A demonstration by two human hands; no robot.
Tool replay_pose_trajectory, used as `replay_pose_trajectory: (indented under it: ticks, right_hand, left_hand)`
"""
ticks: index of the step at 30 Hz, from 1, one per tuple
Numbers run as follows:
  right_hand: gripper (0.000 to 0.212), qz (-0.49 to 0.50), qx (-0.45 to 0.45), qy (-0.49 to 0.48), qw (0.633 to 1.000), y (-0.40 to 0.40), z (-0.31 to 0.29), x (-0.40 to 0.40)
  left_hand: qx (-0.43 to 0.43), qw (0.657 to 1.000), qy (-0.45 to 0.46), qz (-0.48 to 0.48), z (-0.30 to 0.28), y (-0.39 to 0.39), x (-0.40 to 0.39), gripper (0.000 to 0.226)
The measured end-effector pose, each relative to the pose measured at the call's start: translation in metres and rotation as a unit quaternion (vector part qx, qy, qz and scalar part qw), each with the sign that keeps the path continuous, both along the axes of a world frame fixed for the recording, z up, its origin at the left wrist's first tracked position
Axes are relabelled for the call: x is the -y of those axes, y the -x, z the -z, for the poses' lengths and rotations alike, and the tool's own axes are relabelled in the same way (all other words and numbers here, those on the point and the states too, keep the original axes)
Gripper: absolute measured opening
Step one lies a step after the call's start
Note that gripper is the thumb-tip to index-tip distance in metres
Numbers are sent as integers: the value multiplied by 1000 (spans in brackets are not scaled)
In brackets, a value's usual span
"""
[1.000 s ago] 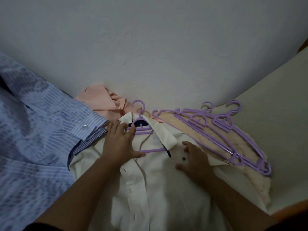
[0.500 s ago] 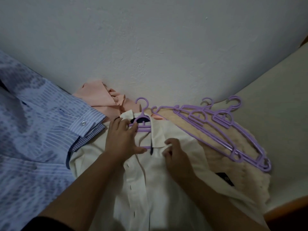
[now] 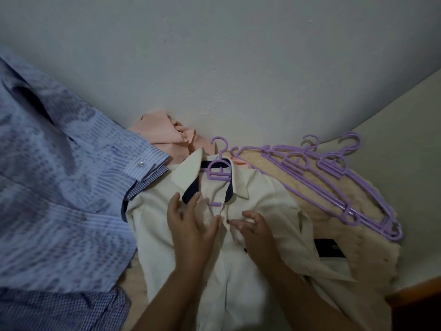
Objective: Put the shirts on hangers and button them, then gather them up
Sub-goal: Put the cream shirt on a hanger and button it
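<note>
Blue striped shirt (image 3: pixel 59 187): lies at the far left against the wall, unmoved over the last second; its lower part runs out of the frame, so whether it is hung or buttoned cannot be told.
Pink garment (image 3: pixel 160 132): crumpled by the wall behind the white shirt's collar, mostly covered, so its kind is unclear.
Left hand (image 3: pixel 188 225): 1 second ago it pressed the hanger neck at the collar; now it has dropped to the placket, thumb and fingers pinching the left front edge just under the collar.
White shirt (image 3: pixel 152 225): lies flat in the middle on its purple hanger (image 3: pixel 218 172), the hook pointing at the wall; both fronts have been drawn together since the earlier pictures.
Meaning: hanging looks done for this shirt and buttoning seems to begin at the top button.
Right hand (image 3: pixel 257 229): it has slid in from the right chest to the centre, fingers curled and pinching the right front edge by a dark button (image 3: pixel 228 221).
Spare hangers (image 3: pixel 334 177): 2 or more purple ones lie stacked to the right on beige cloth; the exact count is hard to make out.
Hidden: the buttonhole and lower buttons sit under the hands and forearms; dim light blurs fine detail.
</note>
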State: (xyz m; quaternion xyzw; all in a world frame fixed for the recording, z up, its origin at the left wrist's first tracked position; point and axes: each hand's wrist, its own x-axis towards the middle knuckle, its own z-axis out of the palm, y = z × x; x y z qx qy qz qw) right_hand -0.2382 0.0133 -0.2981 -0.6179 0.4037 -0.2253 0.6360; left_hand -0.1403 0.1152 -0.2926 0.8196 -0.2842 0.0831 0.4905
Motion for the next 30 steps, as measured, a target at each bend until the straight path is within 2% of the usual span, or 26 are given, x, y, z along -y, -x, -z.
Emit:
replay_pose_trajectory:
  ticks: [2,3,7,11,16,23,30]
  right_hand:
    - [23,-14,-12,2,1000,6,6,0]
    - [25,-16,-20,7,1000,10,8,0]
    - [31,-18,-44,26,999,22,12,-7]
    - [31,-14,-28,27,999,27,10,-13]
    - [27,-12,24,21,999,11,-4,-7]
    - [34,22,126,-51,991,-25,-25,-8]
    - [31,-24,107,-3,994,-47,-19,-8]
  left_hand:
    - [-130,991,34,-11,11,28,-5,52]
    - [-168,985,31,-11,16,39,-8,45]
    - [-264,964,15,3,26,65,-27,36]
    - [-277,961,-11,-4,20,73,-35,33]
    - [-288,954,89,-6,2,57,-22,33]
    - [-319,927,196,-13,-21,16,3,21]
    - [-354,904,238,-16,-18,-2,14,14]
